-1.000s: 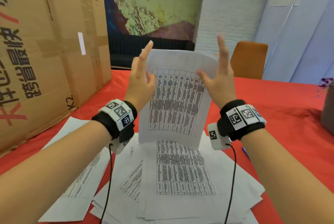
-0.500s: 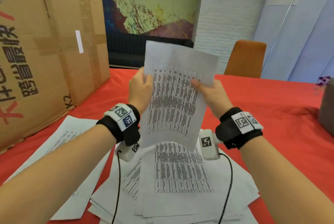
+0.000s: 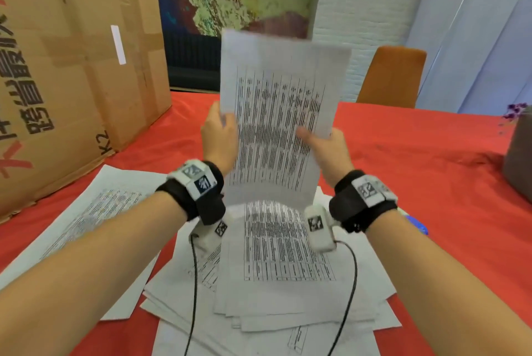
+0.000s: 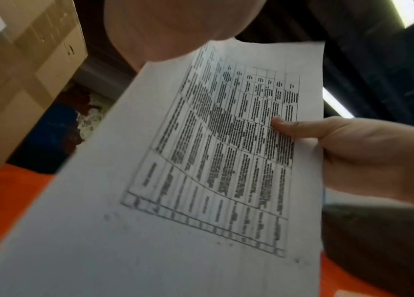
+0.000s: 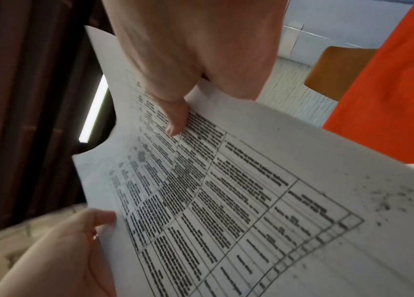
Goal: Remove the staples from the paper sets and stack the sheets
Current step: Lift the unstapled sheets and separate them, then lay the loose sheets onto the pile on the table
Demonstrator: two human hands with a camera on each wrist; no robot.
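Observation:
I hold a printed paper set (image 3: 276, 125) upright above the table, its table of text facing me. My left hand (image 3: 221, 128) grips its left edge, thumb on the front. My right hand (image 3: 319, 140) grips the right edge, with its thumb (image 4: 284, 124) pressed on the print. In the right wrist view the same paper set (image 5: 251, 201) runs from my right thumb (image 5: 175, 120) to my left hand (image 5: 61, 251). I cannot make out a staple. A loose pile of sheets (image 3: 288, 269) lies on the red table (image 3: 417, 168) right below.
A large cardboard box (image 3: 57, 68) stands at the left, with another printed sheet (image 3: 95, 212) in front of it. An orange chair (image 3: 391, 76) is behind the table. A grey object (image 3: 518, 160) sits at the right edge, and something blue (image 3: 417, 224) lies by my right wrist.
A second ago both hands had straight fingers against the paper's edges. The fingers have since curled round the edges, and the hands now sit lower on the paper.

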